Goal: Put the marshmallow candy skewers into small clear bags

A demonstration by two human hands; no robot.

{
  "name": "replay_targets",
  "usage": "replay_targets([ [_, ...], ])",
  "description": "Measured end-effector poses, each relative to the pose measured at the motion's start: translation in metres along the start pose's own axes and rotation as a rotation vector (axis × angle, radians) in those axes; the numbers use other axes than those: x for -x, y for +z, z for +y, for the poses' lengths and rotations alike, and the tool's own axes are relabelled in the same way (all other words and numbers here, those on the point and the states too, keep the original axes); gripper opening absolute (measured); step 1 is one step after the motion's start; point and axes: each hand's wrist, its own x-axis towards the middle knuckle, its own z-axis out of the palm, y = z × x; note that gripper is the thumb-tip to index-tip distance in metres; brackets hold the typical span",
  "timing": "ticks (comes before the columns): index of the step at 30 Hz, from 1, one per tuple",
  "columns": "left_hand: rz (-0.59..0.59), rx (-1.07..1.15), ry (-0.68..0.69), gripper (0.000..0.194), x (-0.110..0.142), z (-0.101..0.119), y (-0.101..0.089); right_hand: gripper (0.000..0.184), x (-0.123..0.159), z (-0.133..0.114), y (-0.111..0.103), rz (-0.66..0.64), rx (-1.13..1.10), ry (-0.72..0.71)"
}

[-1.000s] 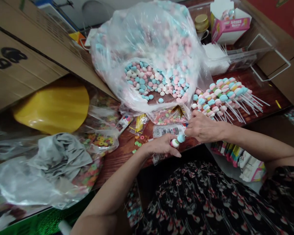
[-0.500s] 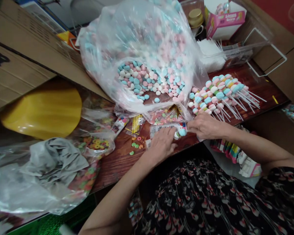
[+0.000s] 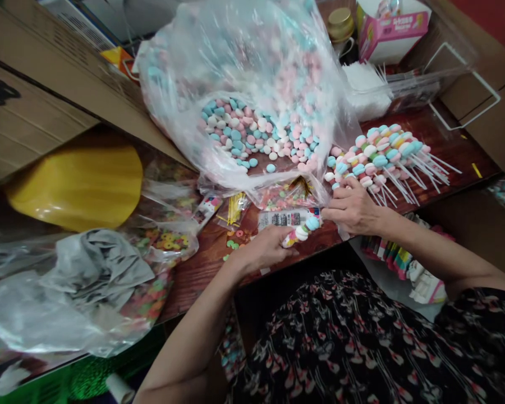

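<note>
L hand (image 3: 267, 247) grips candy row (image 3: 302, 232), blue end pointing twd R hand (image 3: 353, 207). R hand's fingers curled; can't tell if they're gripping anything. Candy sticks (image 3: 374, 154) piled just beyond R hand, printed packet (image 3: 283, 217) just past L, big clear candy bag (image 3: 248, 62) beyond the 2.

The big candy bag (image 3: 244, 62) blocks the way past both hands to the back. The candy stick (image 3: 302, 232) in the left hand (image 3: 271, 245) nearly fills the gap to the right hand (image 3: 349, 209). The pile of candy sticks (image 3: 379, 154) crowds the right hand's far side. A hand could slide left over the bare table (image 3: 193, 283), up to the gray cloth (image 3: 96, 266).
</note>
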Motion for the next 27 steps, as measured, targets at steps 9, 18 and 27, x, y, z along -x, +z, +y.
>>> replay_targets([
  [9,-0.087,0.521,0.062,0.034,0.000,0.001,0.002,0.020,0.000,-0.003,-0.018,0.034,0.059,-0.080],
  [18,-0.006,0.664,0.016,0.037,-0.006,0.009,0.016,0.015,0.008,-0.017,-0.020,0.151,0.038,-0.057],
  [27,-0.302,0.505,0.151,0.037,-0.006,0.006,0.009,0.011,0.002,-0.004,-0.029,0.099,0.118,-0.217],
])
